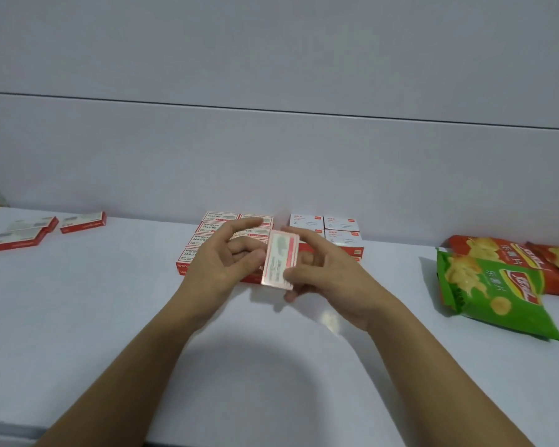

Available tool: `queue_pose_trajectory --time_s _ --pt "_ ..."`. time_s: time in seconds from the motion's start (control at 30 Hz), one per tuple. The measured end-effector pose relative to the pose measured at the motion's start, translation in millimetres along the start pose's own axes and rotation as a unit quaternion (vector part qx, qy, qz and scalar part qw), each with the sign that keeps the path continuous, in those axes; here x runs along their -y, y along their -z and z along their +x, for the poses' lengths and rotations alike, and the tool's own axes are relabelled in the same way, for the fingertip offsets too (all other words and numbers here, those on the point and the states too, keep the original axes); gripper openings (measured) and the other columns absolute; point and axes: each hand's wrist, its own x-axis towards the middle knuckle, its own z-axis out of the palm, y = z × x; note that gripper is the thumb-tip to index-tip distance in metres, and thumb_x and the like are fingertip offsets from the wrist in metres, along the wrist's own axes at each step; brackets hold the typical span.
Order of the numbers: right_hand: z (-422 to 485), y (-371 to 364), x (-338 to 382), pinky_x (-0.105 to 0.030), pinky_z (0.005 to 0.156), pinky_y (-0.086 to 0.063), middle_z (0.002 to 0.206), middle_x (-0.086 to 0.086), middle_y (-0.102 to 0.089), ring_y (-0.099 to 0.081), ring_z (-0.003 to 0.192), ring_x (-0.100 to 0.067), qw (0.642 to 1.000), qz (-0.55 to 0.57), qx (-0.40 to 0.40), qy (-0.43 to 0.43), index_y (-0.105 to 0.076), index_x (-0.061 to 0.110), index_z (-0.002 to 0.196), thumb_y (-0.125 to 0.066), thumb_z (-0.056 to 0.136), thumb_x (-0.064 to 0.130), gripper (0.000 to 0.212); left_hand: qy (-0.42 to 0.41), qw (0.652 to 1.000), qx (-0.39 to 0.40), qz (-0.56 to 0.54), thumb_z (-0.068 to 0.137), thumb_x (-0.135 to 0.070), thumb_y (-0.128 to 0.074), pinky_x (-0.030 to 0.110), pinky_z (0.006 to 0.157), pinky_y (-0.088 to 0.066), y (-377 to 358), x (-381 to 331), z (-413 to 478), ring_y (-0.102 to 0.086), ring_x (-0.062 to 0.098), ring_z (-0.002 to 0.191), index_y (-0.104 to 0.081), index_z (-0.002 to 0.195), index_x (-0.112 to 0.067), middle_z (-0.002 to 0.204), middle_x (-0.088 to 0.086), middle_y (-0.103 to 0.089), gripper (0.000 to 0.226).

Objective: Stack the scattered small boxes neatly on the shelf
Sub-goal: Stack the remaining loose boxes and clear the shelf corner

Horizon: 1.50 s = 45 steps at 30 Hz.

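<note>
From the head view, my right hand (333, 277) pinches a small box (278, 256), thumb on its near face and fingers behind, tilted up on edge just past the middle of the view. My left hand (220, 262) is loose, fingers relaxed at the box's left edge; I cannot tell if they touch it.

The red stack (218, 225) sits behind my hands at 12 o'clock, with white boxes (341, 235) just beside it at 1 o'clock. Three loose boxes (20, 235) lie at 9 o'clock on the shelf (271, 366).

I judge the risk is setting this box down crooked, or nudging the stack's top layer with my knuckles.

All boxes are closed, so their contents are hidden. The green bag (491, 295) and red bags (497, 250) at 3 o'clock look sealed.
</note>
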Motion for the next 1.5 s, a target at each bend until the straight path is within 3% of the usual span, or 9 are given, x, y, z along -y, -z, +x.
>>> queue_pose_trajectory --time_s 0.1,0.2,0.47,0.63,0.8,1.0,1.23,1.33,1.5 --pt "-1 -7 -1 -0.031 0.07 -0.056 0.095 -0.009 -0.073 -0.069 0.081 -0.025 0.999 -0.044 0.022 0.002 -0.044 0.034 0.139 -0.066 0.076 -0.002 0.076 0.027 1.0 -0.003 0.004 0.08 -0.019 -0.069 0.031 0.068 -0.055 -1 0 0 -0.07 0.03 0.084 -0.061 0.11 -0.012 0.096 0.017 -0.071 0.032" --pt "0 -11 0 -0.034 0.073 -0.058 0.099 -0.008 -0.073 -0.07 0.086 -0.023 0.998 -0.039 -0.04 0.038 -0.054 0.029 0.132 -0.066 0.08 -0.006 0.063 0.031 0.999 -0.013 0.033 0.083 -0.024 -0.068 0.031 0.068 -0.056 -3 2 0 -0.069 0.025 0.079 -0.064 0.101 -0.014 0.093 0.014 -0.072 0.021" --pt "3 -11 -2 -0.025 0.067 -0.057 0.092 -0.004 -0.075 -0.071 0.072 -0.019 0.989 0.066 -0.132 0.031 -0.067 0.024 0.106 -0.048 0.096 0.007 0.026 -0.015 0.989 -0.08 0.122 0.078 0.006 -0.07 0.027 0.073 -0.056 -10 7 2 -0.063 0.019 0.074 -0.069 0.103 -0.032 0.089 -0.001 -0.068 0.045" --pt "7 -9 -7 -0.023 0.065 -0.056 0.077 0.004 -0.074 -0.072 0.072 -0.019 0.984 0.018 -0.176 0.031 -0.067 0.02 0.108 -0.062 0.09 0.008 0.022 -0.036 0.977 -0.116 0.175 0.09 -0.009 -0.062 0.02 0.077 -0.054 -1 4 3 -0.065 0.012 0.089 -0.068 0.109 -0.037 0.097 -0.008 -0.068 0.035" --pt "6 -9 -4 -0.023 0.065 -0.056 0.082 -0.003 -0.075 -0.072 0.071 -0.02 0.982 0.046 -0.172 0.059 -0.069 0.023 0.106 -0.064 0.089 0.006 0.025 -0.035 0.97 -0.082 0.226 0.074 -0.011 -0.079 0.023 0.07 -0.056 -4 3 1 -0.064 0.016 0.082 -0.06 0.115 -0.037 0.099 -0.004 -0.065 0.052" --pt "4 -21 -4 -0.023 0.068 -0.056 0.092 -0.003 -0.075 -0.073 0.074 -0.022 0.989 0.025 -0.141 0.049 -0.069 0.018 0.111 -0.065 0.088 0.003 0.027 -0.089 0.918 -0.052 0.384 0.075 -0.026 -0.08 0.01 0.068 -0.048 15 -10 -8 -0.061 0.003 0.082 -0.052 0.11 -0.047 0.093 -0.018 -0.064 0.05" --pt "20 -55 5 -0.026 0.079 -0.057 0.107 0.009 -0.069 -0.072 0.081 -0.01 0.985 -0.165 -0.041 -0.001 -0.063 0.024 0.12 -0.072 0.083 0.016 0.039 -0.008 0.852 0.013 0.524 0.072 -0.056 -0.07 0.004 0.059 -0.04 79 -23 -32 -0.048 -0.019 0.094 -0.044 0.101 -0.061 0.086 -0.038 -0.053 0.04" --pt "36 -51 26 -0.016 0.068 -0.05 0.099 0.012 -0.07 -0.068 0.08 -0.003 0.97 -0.22 -0.098 0.034 -0.066 0.031 0.11 -0.07 0.084 0.025 0.028 0.034 0.838 0.021 0.545 0.073 -0.054 -0.072 0.004 0.056 -0.039 109 -19 -35 -0.043 -0.023 0.095 -0.045 0.105 -0.057 0.084 -0.039 -0.052 0.043" --pt "52 -54 29 -0.029 0.079 -0.055 0.093 0.011 -0.071 -0.067 0.082 -0.002 0.957 -0.254 -0.136 0.033 -0.069 0.03 0.101 -0.07 0.084 0.025 0.018 0.099 0.815 0.057 0.568 0.075 -0.054 -0.07 0.012 0.061 -0.042 134 -2 -26 -0.053 -0.013 0.081 -0.052 0.113 -0.046 0.084 -0.029 -0.059 0.042"
